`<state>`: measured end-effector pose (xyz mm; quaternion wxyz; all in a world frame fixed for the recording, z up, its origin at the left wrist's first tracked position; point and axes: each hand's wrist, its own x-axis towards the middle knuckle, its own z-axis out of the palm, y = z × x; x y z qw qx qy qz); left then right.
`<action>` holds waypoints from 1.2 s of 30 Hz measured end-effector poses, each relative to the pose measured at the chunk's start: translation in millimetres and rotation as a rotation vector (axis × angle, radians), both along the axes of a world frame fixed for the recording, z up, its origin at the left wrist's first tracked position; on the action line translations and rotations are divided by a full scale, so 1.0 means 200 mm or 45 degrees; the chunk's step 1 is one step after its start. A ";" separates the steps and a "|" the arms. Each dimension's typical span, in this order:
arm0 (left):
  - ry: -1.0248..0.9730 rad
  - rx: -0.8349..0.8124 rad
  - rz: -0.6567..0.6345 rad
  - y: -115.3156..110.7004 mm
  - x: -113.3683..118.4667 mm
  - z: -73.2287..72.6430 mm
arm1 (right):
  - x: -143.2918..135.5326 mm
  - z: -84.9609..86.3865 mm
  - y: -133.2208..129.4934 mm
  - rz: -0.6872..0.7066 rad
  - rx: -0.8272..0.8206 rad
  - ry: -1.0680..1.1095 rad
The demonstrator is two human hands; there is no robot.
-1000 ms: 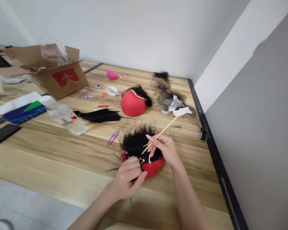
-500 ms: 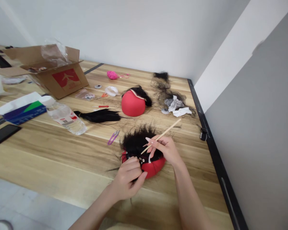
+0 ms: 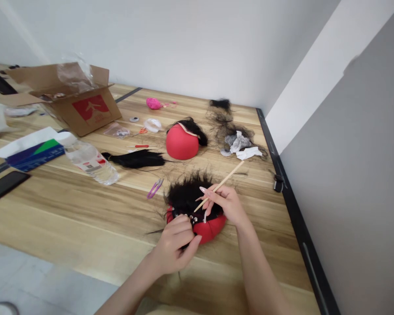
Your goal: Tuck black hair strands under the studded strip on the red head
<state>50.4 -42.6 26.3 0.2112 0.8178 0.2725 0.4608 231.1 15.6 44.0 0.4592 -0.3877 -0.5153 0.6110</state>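
Observation:
On the table in front of me sits a red dome-shaped form (image 3: pixel 212 231) carrying a dark wig cap with short black hair (image 3: pixel 188 190) standing up along its far side. Several pins with round silvery heads stick in the cap's near edge. My right hand (image 3: pixel 223 202) pinches a thin wooden stick (image 3: pixel 228 176), its lower tip close to the cap beside the pins. Curled against the form's near left side is my left hand (image 3: pixel 177 241), its fingers closed. What those fingers hold, if anything, is hidden.
Beyond the form stand a second red dome (image 3: pixel 182 142) with black hair, a black hair bundle (image 3: pixel 136 158) and purple thread snips (image 3: pixel 155 188). A water bottle (image 3: pixel 90 159) and an open cardboard box (image 3: pixel 85 109) are left. Loose hair and crumpled tissue (image 3: pixel 239 142) lie back right.
The stick has shifted slightly in my right hand, its upper end a little to the left. My left hand stays in the same place.

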 end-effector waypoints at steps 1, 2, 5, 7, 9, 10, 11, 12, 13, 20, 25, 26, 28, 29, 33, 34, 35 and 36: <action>-0.003 0.004 -0.001 0.00 0.00 0.00 | 0.00 0.00 0.00 0.003 -0.005 0.002; -0.004 0.008 -0.001 0.00 0.00 0.00 | 0.00 -0.01 0.00 0.007 -0.009 0.002; 0.000 0.014 0.003 0.00 0.00 0.00 | 0.00 -0.01 0.00 0.018 -0.021 0.001; 0.004 0.014 0.006 0.00 0.00 0.00 | 0.00 -0.01 0.00 0.023 -0.028 0.001; -0.002 0.007 0.012 0.00 0.00 0.00 | 0.00 -0.01 0.00 0.022 -0.030 0.004; -0.012 -0.002 0.018 0.00 0.00 0.01 | 0.00 -0.01 0.00 0.019 -0.030 0.007; -0.028 -0.015 0.027 0.00 0.00 0.01 | 0.00 -0.01 0.00 0.016 -0.029 0.011; -0.048 -0.031 0.037 0.00 -0.01 0.01 | 0.00 -0.01 0.00 0.012 -0.030 0.014; -0.069 -0.048 0.046 0.00 -0.01 0.01 | 0.00 -0.01 0.00 0.008 -0.030 0.018; -0.115 -0.078 0.078 0.01 -0.02 0.03 | 0.00 -0.01 0.01 -0.008 -0.039 0.032; -0.098 -0.063 0.072 0.00 -0.02 0.03 | 0.00 0.00 0.00 0.009 -0.047 0.034; -0.092 -0.057 0.066 0.00 -0.02 0.03 | 0.00 0.00 0.00 0.014 -0.050 0.032; -0.081 -0.040 0.061 0.00 -0.02 0.03 | 0.00 0.00 0.00 0.024 -0.054 0.028; -0.074 -0.031 0.062 0.00 -0.02 0.04 | 0.00 0.00 0.00 0.026 -0.056 0.026; -0.057 -0.012 0.059 -0.01 -0.02 0.03 | 0.00 0.00 0.00 0.032 -0.056 0.023; -0.056 -0.012 0.055 -0.01 -0.02 0.03 | 0.00 0.00 0.00 0.035 -0.056 0.024; -0.057 -0.012 0.051 -0.01 -0.02 0.03 | 0.00 0.00 0.00 0.039 -0.055 0.025; -0.058 -0.010 0.048 -0.01 -0.02 0.03 | 0.00 0.00 0.00 0.044 -0.054 0.026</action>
